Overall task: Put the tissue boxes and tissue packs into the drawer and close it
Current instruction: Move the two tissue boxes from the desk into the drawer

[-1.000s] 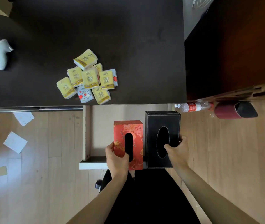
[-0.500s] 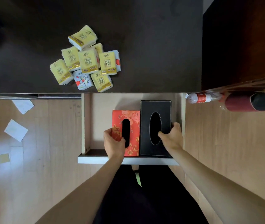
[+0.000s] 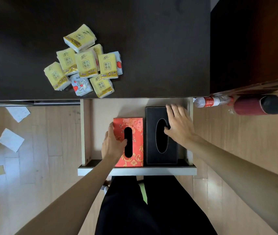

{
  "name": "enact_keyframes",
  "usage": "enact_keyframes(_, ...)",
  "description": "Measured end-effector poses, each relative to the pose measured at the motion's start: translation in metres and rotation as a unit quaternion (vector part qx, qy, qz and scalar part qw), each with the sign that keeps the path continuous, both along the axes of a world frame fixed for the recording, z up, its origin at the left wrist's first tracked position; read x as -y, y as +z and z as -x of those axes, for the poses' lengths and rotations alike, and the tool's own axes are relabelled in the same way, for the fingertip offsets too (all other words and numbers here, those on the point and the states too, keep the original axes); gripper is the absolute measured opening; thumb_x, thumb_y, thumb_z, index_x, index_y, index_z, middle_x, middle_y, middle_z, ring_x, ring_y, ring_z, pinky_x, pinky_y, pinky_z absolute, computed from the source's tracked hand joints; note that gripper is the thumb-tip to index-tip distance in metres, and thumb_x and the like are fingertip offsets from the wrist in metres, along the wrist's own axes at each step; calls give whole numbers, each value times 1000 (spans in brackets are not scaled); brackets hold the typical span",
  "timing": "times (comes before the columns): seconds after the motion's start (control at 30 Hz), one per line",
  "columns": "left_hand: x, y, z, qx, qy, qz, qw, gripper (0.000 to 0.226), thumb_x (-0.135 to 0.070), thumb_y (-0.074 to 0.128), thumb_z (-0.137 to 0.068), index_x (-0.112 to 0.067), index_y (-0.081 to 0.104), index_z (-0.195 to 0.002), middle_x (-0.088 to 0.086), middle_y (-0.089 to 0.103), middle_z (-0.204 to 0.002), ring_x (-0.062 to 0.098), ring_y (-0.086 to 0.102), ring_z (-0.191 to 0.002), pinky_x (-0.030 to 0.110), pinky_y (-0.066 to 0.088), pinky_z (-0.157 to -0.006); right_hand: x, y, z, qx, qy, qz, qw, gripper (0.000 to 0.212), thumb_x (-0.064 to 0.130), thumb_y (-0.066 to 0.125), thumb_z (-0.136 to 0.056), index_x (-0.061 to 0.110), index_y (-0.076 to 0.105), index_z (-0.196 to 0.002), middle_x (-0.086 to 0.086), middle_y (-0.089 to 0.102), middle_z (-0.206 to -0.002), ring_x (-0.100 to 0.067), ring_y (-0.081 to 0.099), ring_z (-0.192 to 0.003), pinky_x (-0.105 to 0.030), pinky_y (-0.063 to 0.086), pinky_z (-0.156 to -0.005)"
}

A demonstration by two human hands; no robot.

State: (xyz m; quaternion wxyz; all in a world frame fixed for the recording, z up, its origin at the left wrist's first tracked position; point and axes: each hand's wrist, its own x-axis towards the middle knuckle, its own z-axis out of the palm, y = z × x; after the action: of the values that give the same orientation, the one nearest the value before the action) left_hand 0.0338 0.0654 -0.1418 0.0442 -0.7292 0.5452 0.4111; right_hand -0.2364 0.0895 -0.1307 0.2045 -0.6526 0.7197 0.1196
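In the open drawer (image 3: 86,133) below the desk (image 3: 151,48) edge, the red tissue box (image 3: 134,126) and the black tissue box (image 3: 151,114) stand side by side, touching or nearly so, against the drawer's front panel. The left hand (image 3: 112,145) has its grip clamped on the red tissue box, thumb hooked at the slot on top and fingers down the left face. The right hand (image 3: 179,123) lies spread over the black tissue box, fingers apart, thumb at the oval opening; it looks to be resting or letting go rather than gripping.

The tissue packs (image 3: 84,62) sit in a loose heap on the desk, just behind the drawer's back edge, none yet inside. That heap is the likeliest source of trouble. The packs are small, slick and overlapping, so a hurried scoop could send one off the desk edge to the floor (image 3: 33,150), where scraps of paper (image 3: 11,139) lie.

Space is the second risk. The boxes fill the right and middle of the drawer, leaving a strip on the left and the room behind them. Packs piled on top of the boxes may stand proud of the rim and catch under the desk when the drawer is pushed shut. The person's legs stand close to the drawer front, and fingers left over the rim could be pinched on closing.
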Motion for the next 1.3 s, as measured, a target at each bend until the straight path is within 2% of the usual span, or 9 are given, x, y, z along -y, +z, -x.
enact_keyframes(0.13,7,-3,1,0,-26,-15,1000,99,-25,72,-81,-31,8,-156,11,60,-127,37,62,-106,43,49,-74,-7,-2,15,-7,-6,6,1000,95,27,88,-70,-3,42,-147,-21,52,-146,-39,47,-136,-48,40,-116)
enact_keyframes(0.27,6,-3,0,5,-30,-22,999,104,-24,72,-80,-33,2,-157,12,59,-128,38,62,-106,41,46,-74,-16,0,34,-19,-9,-7,1000,100,32,89,-68,-1,38,-148,-20,51,-148,-36,44,-136,-48,45,-111)
enact_keyframes(0.53,4,-4,6,37,-48,-18,998,102,-29,68,-83,-34,-6,-155,13,59,-124,41,64,-100,48,52,-74,-16,-3,29,2,-45,-12,999,100,24,88,-65,-1,39,-149,-19,50,-150,-36,42,-140,-47,42,-114)
enact_keyframes(0.73,3,-3,4,33,-53,-5,998,103,-29,71,-81,-32,0,-155,13,61,-123,38,64,-98,48,55,-73,-18,-6,28,-5,-44,-4,999,99,26,86,-69,0,38,-151,-19,48,-152,-35,40,-143,-46,38,-116)
enact_keyframes(0.9,-9,-1,35,-11,-79,-18,997,104,-29,74,-80,-36,2,-155,6,58,-117,22,55,-82,24,36,-52,-21,-7,26,3,-50,-5,999,96,21,85,-71,-1,37,-151,-20,46,-154,-37,39,-145,-48,38,-116)
enact_keyframes(1.03,-18,0,50,4,-86,-8,996,100,-31,70,-85,-35,-1,-154,9,55,-119,32,64,-88,36,48,-61,-23,-6,25,-2,-45,-8,999,93,18,83,-74,-4,36,-151,-23,45,-154,-39,37,-146,-50,35,-118)
enact_keyframes(1.13,-16,-1,40,-21,-77,-19,997,104,-34,75,-81,-36,2,-155,0,54,-115,23,58,-87,30,43,-62,-23,-2,24,1,-45,-15,999,91,17,80,-77,-4,34,-153,-23,42,-156,-39,34,-148,-50,34,-119)
enact_keyframes(1.2,-15,-1,36,-36,-64,-35,997,99,-38,76,-82,-34,9,-155,-6,51,-116,17,55,-92,28,47,-66,-24,1,23,9,-52,-16,998,91,18,79,-80,-3,31,-155,-22,38,-159,-38,31,-150,-49,32,-120)
enact_keyframes(1.3,-12,-1,29,-101,11,-76,992,80,-40,74,-84,-28,32,-152,-12,58,-120,12,61,-102,33,53,-84,-25,7,16,49,-92,-3,995,82,17,73,-86,-1,32,-155,-20,33,-163,-36,27,-152,-47,32,-121)
